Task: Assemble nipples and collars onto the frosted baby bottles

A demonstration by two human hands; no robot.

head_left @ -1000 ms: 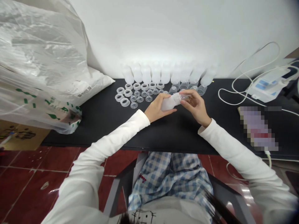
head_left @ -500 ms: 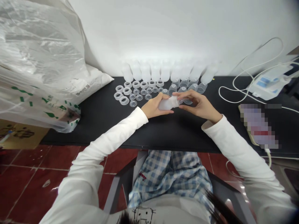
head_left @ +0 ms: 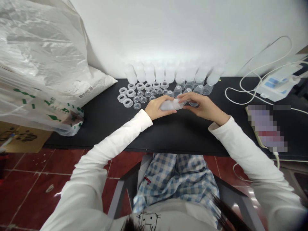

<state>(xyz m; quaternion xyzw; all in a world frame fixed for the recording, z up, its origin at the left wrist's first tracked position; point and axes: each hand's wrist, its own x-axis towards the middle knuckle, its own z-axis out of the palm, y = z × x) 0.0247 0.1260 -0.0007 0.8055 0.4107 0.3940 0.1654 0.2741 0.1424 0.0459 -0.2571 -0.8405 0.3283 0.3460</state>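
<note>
A frosted white baby bottle [head_left: 166, 105] lies tilted sideways above the black table, its neck end pointing right. My left hand [head_left: 155, 108] is closed around the bottle's body. The fingers of my right hand [head_left: 202, 107] pinch a clear cap [head_left: 184, 102] at the neck end; they hide much of it. Just beyond my hands stand clear dome caps [head_left: 178, 90], in a group on the right. Clear bottle nipples [head_left: 143, 99] lie farther left, beside several translucent screw rings [head_left: 128, 102]. Behind these, several frosted bottles [head_left: 150, 75] are lined up along the wall.
A large white plastic sack [head_left: 79, 83] and a bag with green print [head_left: 55, 112] bulge over the table's left end. At right are a phone [head_left: 267, 128] with a charging cable and a white device [head_left: 274, 86] with looping white cords.
The bottle has tipped slightly toward level and shifted a little left in my hands. My right fingers have moved slightly over the neck end. The parts on the table look unmoved.
</note>
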